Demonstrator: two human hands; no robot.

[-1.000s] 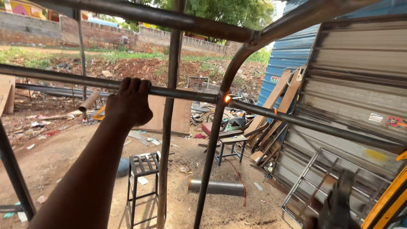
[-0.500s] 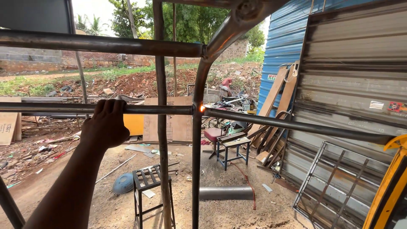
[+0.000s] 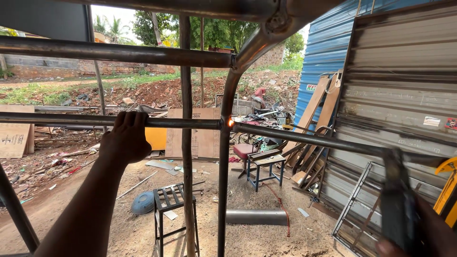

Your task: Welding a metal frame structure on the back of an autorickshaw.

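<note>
Left hand grip closed round rusty round steel bar; right hand blurred, grip unclear.

A black metal stool stands on the dirt ground, with a blue dome-shaped lid just beside it. A grey pipe section lies nearby, and wooden planks lean against the blue corrugated wall.

I am seeing a flat brown cardboard sheet with dark print leaning at the far left edge of the yard. Another tall brown cardboard panel is standing behind the metal frame, at centre. A small white rectangular sticker and a small red one are sitting side by side on the grey corrugated metal sheet at right.
</note>
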